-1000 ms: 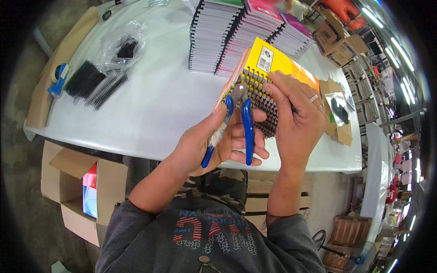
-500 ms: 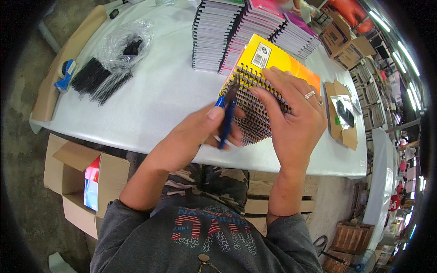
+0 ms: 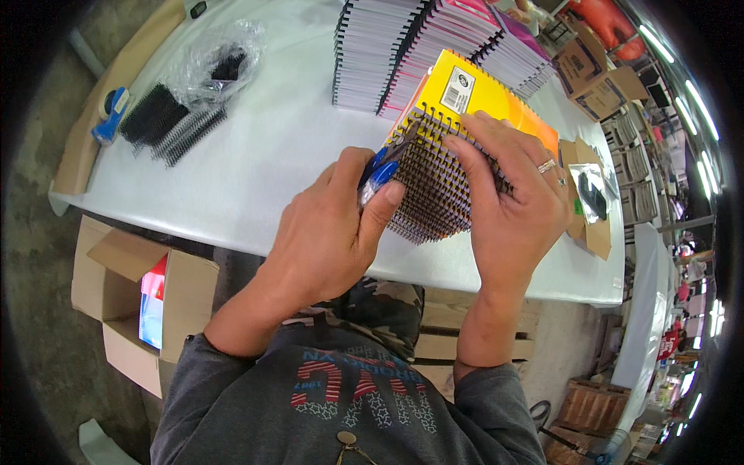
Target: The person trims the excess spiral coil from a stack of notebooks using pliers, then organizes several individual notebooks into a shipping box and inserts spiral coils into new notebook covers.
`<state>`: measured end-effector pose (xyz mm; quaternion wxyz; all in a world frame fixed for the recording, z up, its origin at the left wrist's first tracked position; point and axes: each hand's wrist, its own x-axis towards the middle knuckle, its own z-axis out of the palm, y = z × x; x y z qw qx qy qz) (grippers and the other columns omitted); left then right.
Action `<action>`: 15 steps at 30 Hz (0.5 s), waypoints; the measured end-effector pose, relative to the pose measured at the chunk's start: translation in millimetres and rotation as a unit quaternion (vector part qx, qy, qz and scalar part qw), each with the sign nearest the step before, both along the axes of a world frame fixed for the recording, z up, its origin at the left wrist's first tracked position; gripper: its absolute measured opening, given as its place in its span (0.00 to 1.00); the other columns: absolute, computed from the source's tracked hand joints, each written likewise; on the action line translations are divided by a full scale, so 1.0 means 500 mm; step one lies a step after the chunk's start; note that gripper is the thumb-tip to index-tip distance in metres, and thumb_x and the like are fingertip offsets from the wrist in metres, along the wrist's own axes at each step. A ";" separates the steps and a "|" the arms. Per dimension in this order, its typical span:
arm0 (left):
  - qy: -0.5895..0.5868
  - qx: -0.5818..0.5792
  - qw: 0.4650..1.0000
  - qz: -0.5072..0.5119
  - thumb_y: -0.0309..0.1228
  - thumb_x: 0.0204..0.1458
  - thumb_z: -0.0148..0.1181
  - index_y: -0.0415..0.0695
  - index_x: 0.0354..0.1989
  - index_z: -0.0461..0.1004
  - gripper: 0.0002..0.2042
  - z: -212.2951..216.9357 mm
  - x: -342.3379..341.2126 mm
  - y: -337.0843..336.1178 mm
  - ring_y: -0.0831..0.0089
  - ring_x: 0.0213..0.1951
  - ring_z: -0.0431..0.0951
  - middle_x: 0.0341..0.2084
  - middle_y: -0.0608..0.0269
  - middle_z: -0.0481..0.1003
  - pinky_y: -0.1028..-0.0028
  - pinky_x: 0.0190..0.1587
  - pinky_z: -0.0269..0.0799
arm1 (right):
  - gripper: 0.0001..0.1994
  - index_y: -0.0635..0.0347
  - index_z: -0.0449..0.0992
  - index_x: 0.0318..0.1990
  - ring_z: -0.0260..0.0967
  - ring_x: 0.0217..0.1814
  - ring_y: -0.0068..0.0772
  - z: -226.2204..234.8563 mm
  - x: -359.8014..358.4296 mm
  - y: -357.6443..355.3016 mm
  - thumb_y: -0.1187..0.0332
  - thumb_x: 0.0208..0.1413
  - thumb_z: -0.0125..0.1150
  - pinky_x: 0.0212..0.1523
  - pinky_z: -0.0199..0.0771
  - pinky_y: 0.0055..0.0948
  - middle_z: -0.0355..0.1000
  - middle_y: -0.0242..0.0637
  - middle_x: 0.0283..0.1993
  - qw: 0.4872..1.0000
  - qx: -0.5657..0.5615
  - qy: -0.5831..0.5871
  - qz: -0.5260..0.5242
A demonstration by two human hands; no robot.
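Notebooks steadied by right hand; left hand grips half-hidden blue-handled pliers

Notebook stacks stand at the table's far edge; binding coils lie toward its left end, a cardboard box at its right.

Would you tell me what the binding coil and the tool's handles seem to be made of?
The binding coil looks like thin black wire, probably coated metal: fine, evenly spaced, slightly shiny loops. The tool's handles, in the left hand, look like glossy blue plastic or rubber; mostly hidden.
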<state>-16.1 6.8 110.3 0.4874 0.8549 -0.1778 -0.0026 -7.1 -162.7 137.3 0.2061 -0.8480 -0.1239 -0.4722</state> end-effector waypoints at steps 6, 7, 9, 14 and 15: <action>0.285 -0.332 0.882 -0.175 0.56 0.57 0.36 0.35 0.53 0.61 0.32 -0.047 0.009 0.015 0.56 0.42 0.74 0.37 0.48 0.72 0.59 0.46 0.68 | 0.16 0.60 0.80 0.36 0.73 0.38 0.29 0.021 -0.012 0.007 0.75 0.34 0.71 0.39 0.72 0.26 0.75 0.36 0.35 0.998 -0.010 0.066 0.015; 0.359 -0.430 0.796 -0.227 0.56 0.57 0.35 0.35 0.55 0.59 0.33 -0.056 0.010 0.014 0.54 0.45 0.73 0.40 0.46 0.71 0.58 0.48 0.67 | 0.16 0.60 0.80 0.36 0.73 0.38 0.29 0.020 -0.011 0.006 0.75 0.34 0.71 0.39 0.72 0.26 0.75 0.36 0.35 0.997 -0.011 0.069 0.014; 0.424 -0.511 0.697 -0.271 0.58 0.57 0.31 0.34 0.58 0.54 0.35 -0.057 0.009 0.013 0.48 0.48 0.72 0.43 0.41 0.69 0.53 0.51 0.66 | 0.16 0.59 0.80 0.37 0.73 0.37 0.29 0.016 -0.008 0.005 0.76 0.34 0.71 0.39 0.72 0.25 0.75 0.36 0.34 0.998 -0.008 0.050 0.026; 0.448 -0.557 0.628 -0.308 0.58 0.57 0.31 0.34 0.57 0.55 0.35 -0.058 0.008 0.016 0.49 0.45 0.74 0.41 0.42 0.69 0.54 0.49 0.68 | 0.15 0.55 0.80 0.36 0.72 0.36 0.28 0.010 -0.008 0.004 0.73 0.34 0.71 0.38 0.69 0.26 0.75 0.31 0.35 0.999 -0.003 0.042 0.013; 0.453 -0.569 0.615 -0.304 0.58 0.57 0.31 0.34 0.55 0.56 0.35 -0.056 0.009 0.017 0.50 0.42 0.75 0.39 0.42 0.70 0.54 0.47 0.69 | 0.16 0.59 0.80 0.37 0.73 0.37 0.28 0.011 -0.010 0.006 0.78 0.34 0.70 0.38 0.71 0.24 0.75 0.37 0.34 0.999 0.002 0.050 0.021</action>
